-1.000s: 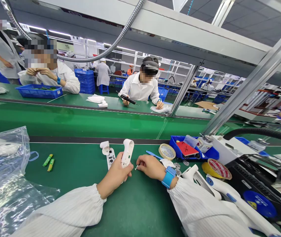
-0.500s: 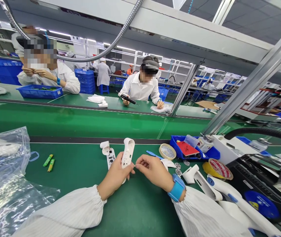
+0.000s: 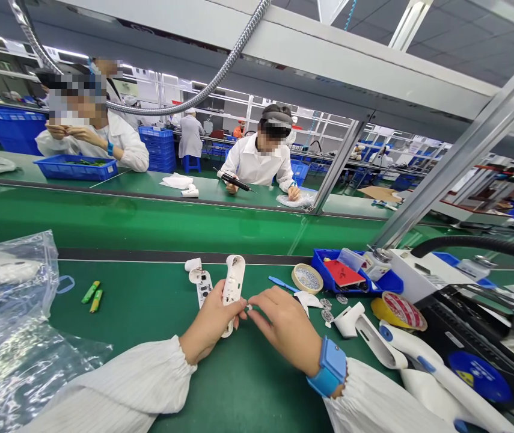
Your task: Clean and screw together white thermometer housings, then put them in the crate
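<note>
My left hand (image 3: 215, 316) is closed around a white plastic housing shell (image 3: 234, 278), held upright with its hollow inner side towards me. Just right of it, my right hand (image 3: 279, 316) pinches a tiny white piece (image 3: 250, 307) between thumb and fingertips, close to the left thumb. What kind of piece it is, I cannot make out. Behind the left hand lies a white part with a circuit board (image 3: 203, 287), wires showing at its top end. White curved pieces (image 3: 308, 299) and small clear discs (image 3: 326, 314) lie beyond my right hand.
At left are a clear plastic bag (image 3: 17, 288) and two green-yellow batteries (image 3: 96, 300). To the right stand a tape roll (image 3: 307, 278), a blue tray (image 3: 392, 281), a yellow tape roll (image 3: 398, 311) and white housings (image 3: 380, 343). Co-workers sit across the green belt (image 3: 171, 225).
My right hand has turned and its fingers have straightened; the tiny white piece now shows at its fingertips. My left hand still holds the shell in nearly the same place.
</note>
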A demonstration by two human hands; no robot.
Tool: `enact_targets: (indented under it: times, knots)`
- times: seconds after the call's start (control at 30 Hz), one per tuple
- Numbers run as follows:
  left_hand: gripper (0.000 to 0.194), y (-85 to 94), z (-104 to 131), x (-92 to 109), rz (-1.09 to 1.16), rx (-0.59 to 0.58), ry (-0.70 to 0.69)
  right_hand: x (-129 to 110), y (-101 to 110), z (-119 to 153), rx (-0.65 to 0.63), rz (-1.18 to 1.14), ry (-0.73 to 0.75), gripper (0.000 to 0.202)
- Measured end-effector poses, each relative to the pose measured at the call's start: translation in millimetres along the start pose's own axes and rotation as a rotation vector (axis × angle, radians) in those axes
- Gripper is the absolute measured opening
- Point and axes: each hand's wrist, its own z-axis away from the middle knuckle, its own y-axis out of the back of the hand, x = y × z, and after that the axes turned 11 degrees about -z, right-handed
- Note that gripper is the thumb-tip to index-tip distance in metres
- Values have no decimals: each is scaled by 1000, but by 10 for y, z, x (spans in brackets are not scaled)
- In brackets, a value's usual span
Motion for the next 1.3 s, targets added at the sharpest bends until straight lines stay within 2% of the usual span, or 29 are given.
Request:
enact_targets:
  times: [0.33,0.57,0.87,1.3]
  knots:
    - [22,-4,39,45,69,-69,29,72,34,-7,2,-197,-142,9]
    - [27,-21,76,76,98,-114,77,51,131,-85,156,-190,-110,5]
    - [26,-73,89,-15,58,-136,-38,-17,26,-168,94,-127,-127,5]
    - [27,-91,141,31,-2,-141,-41,-34,29,-176,86,-157,-178,4]
